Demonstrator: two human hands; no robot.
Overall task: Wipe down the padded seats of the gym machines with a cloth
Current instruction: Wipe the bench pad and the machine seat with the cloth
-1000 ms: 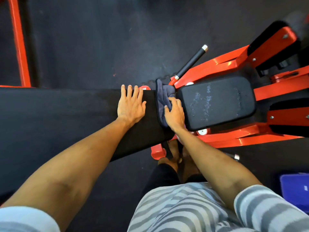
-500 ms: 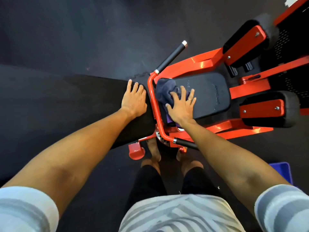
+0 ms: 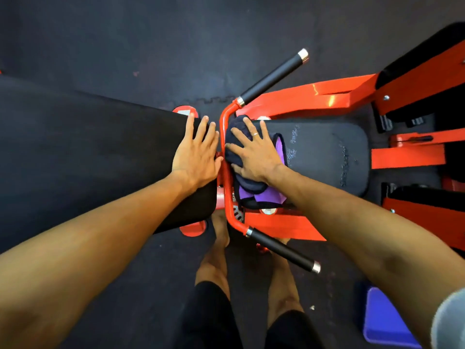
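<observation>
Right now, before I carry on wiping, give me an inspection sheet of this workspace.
Surface: black seat pad with faint streaks; long black pad beside it.
Job's things: dark blue and purple cloth, bunched at the seat pad's end by the red bar.
Clutter: blue container, partly in view, lower right.
Grippers: left hand flat on the long black pad; right hand flat on the cloth, fingers spread.
Cables: nothing seen.
Surroundings: red machine frame, two black handle grips, dark rubber floor.
</observation>
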